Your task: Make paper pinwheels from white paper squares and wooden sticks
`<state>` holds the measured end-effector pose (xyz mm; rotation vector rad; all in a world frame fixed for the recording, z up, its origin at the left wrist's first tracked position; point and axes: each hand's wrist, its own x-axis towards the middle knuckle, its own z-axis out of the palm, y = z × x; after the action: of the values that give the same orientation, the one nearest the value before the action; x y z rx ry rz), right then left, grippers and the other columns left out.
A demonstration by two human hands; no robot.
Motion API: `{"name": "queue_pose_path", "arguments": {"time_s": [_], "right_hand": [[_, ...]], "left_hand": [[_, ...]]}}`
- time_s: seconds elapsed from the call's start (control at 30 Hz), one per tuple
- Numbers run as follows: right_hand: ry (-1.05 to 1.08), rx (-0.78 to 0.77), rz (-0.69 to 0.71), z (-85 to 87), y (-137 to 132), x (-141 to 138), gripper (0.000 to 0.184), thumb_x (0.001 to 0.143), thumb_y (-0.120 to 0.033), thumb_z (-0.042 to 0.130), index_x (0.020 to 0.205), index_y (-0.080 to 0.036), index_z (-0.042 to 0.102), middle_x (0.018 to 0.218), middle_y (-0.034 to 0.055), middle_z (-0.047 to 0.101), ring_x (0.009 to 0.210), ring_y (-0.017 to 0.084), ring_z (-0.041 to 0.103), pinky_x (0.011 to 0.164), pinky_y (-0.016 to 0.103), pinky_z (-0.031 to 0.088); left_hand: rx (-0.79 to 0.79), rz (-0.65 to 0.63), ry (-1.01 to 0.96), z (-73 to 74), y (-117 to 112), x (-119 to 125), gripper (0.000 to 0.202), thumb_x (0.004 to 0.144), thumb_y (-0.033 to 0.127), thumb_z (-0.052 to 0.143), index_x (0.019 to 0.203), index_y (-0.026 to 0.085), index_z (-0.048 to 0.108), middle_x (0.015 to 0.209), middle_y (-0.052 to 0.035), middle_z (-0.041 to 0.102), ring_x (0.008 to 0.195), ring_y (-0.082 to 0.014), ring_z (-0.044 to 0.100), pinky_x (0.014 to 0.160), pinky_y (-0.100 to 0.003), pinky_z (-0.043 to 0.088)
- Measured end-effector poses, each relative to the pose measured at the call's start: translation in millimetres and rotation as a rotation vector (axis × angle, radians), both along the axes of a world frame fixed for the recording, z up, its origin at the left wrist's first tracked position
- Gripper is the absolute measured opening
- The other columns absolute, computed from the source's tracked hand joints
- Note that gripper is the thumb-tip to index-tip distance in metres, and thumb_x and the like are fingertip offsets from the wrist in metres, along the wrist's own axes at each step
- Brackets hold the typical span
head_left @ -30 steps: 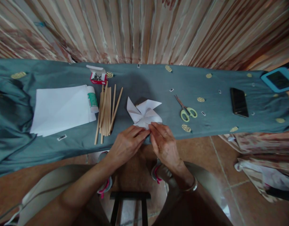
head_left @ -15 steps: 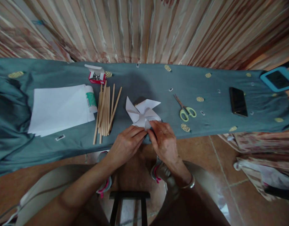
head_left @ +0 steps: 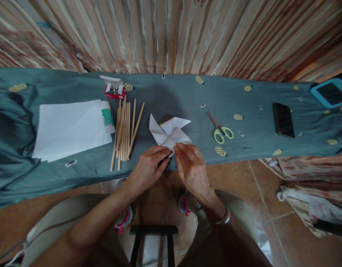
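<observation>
A white paper pinwheel point(head_left: 169, 137) lies near the front edge of the cloth-covered table, its folded blades spreading out from the centre. My left hand point(head_left: 151, 163) pinches the pinwheel's near blade from the left side. From the right, my right hand point(head_left: 191, 161) grips the same near part, thumb and fingers pressed together on the paper. The fingers of both hands almost meet there and cover part of the lower blades. Left of the pinwheel is a bundle of wooden sticks point(head_left: 124, 129).
White paper sheets point(head_left: 70, 128) lie at left with a glue stick point(head_left: 107, 116) on their edge. A red box of small metal pieces point(head_left: 115, 90) stands behind the sticks. Green-handled scissors point(head_left: 221, 129) and a black phone point(head_left: 283, 120) lie right, a blue-framed device point(head_left: 331, 92) beyond.
My fingers have shifted slightly on the near blade, and the left fingertips have drawn a little apart from the right thumb. The pinwheel stays in place.
</observation>
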<state>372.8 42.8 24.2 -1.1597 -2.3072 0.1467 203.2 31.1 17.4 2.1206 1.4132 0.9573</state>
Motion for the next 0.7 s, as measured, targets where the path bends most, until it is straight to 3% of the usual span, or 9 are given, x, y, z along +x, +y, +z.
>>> {"name": "queue_pose_path", "arguments": {"time_s": [0.53,0.7], "right_hand": [[0.016,-0.083,-0.014,-0.3,0.0,-4.4,0.034,0.093,-0.012,0.045,0.122,-0.015,0.063,0.117,0.0114,0.067,0.108,0.025,0.057,0.095,0.043,0.051],[0.007,-0.077,-0.004,-1.3,0.1,-4.6,0.033,0.093,-0.013,0.045,0.120,-0.011,0.063,0.118,0.0125,0.066,0.108,0.025,0.056,0.095,0.042,0.051]], "left_hand": [[-0.033,0.022,0.000,1.0,2.4,-0.9,0.023,0.088,0.015,0.052,0.104,0.015,0.069,0.105,-0.0087,0.070,0.098,-0.0181,0.067,0.090,-0.032,0.055],[-0.030,0.025,-0.011,1.5,3.0,-0.5,0.023,0.089,0.015,0.052,0.103,0.012,0.069,0.105,-0.0101,0.070,0.097,-0.0181,0.067,0.090,-0.031,0.055]]}}
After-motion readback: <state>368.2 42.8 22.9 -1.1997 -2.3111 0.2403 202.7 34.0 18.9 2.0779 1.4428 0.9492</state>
